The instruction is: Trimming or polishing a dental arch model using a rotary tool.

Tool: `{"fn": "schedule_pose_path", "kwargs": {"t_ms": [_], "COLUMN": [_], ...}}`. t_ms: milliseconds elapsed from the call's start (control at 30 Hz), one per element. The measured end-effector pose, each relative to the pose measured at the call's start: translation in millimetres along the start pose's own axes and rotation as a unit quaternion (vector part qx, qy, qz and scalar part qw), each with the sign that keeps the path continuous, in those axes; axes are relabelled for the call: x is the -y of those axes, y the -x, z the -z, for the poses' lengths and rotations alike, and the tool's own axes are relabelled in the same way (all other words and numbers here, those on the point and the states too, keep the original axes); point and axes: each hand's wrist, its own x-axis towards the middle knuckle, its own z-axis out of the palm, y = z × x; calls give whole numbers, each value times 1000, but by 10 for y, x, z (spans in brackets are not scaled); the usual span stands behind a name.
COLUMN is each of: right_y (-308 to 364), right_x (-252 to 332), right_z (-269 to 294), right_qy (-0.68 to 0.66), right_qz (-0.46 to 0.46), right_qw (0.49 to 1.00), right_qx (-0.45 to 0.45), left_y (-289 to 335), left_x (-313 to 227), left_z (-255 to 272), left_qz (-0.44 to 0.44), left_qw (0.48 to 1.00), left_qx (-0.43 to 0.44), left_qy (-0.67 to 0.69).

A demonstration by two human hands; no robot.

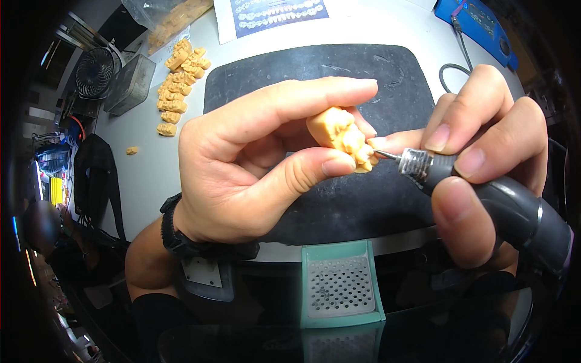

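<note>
My left hand [236, 160] pinches a small yellow dental cast piece [333, 127] between thumb and fingers, above the dark mat [381, 212]. The bumpy, tooth-like end of the cast points right and toward me. In my right hand [505, 130] is a dark grey rotary handpiece [508, 202], gripped between thumb and fingers near its front. Its thin metal bur [386, 155] reaches left to the cast's bumpy end and looks to be touching it. My left palm and fingers hide part of the cast's far side.
Left of the mat stand several yellow cast pieces [173, 106] in a row, with one small piece [132, 150] apart. Behind are a plastic bag [172, 21] and printed sheet [281, 15]. A blue control box [475, 30] with a cable sits far right; a green-framed perforated tray [342, 284] is nearest me.
</note>
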Motion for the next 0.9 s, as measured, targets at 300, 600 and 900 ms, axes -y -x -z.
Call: {"fn": "schedule_pose_path", "kwargs": {"t_ms": [300,600,900], "right_y": [22,-3,-14], "right_x": [-6,-26,-26], "right_z": [-5,78,101], "right_qy": [-107,-34,-5], "right_qz": [-45,4,11], "right_qw": [992,999,1000], "right_qx": [-49,-7,12], "left_y": [-11,-11,-5], "left_x": [33,49,67], "left_z": [15,10,32], "left_qz": [-3,-10,-29], "left_qw": [999,998,998], "left_qx": [-17,-12,13], "left_qy": [45,68,52]}}
